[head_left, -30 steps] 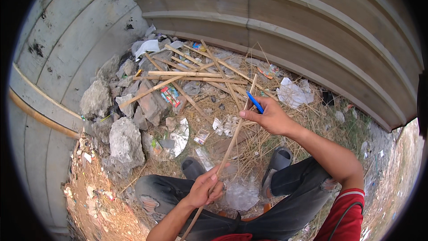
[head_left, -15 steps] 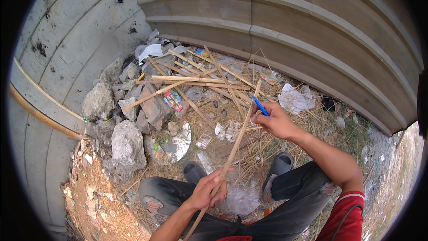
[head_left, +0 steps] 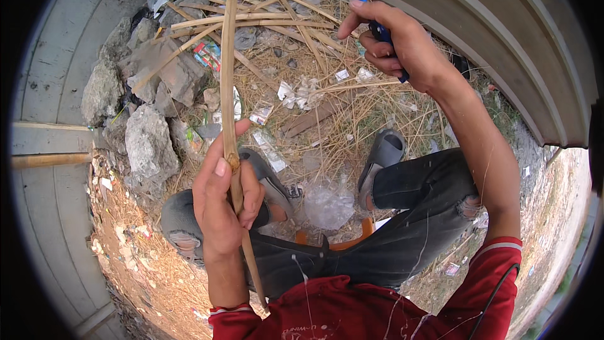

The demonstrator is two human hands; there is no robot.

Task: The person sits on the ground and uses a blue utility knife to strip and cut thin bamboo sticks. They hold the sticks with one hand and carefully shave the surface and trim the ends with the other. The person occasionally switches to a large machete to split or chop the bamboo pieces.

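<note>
The stick (head_left: 228,69) stands clear of the ground (head_left: 358,110), running from the top rim of the view past the left hand (head_left: 217,204) to a lower end beside the red shirt (head_left: 340,311). The left hand's fingers are clamped round it, thumb at a knobby node (head_left: 233,161). The right hand (head_left: 412,50) is well apart from the stick, fingers curled about a blue tool (head_left: 380,33), the index held off; whether a blade shows is too small to tell.

The stick looks light and stiff across a short span, springy over its length, for it bows slightly. Its edges may splinter and its smooth face could slide in a loose grip. The node seems the best place to hold: the swelling should check slipping.

Loose strips (head_left: 258,23) lie crossed near the ground's far edge, by the brown wall (head_left: 503,31); rocks (head_left: 150,141) lie toward its left edge, and a plastic bag (head_left: 329,206) between the feet.
</note>
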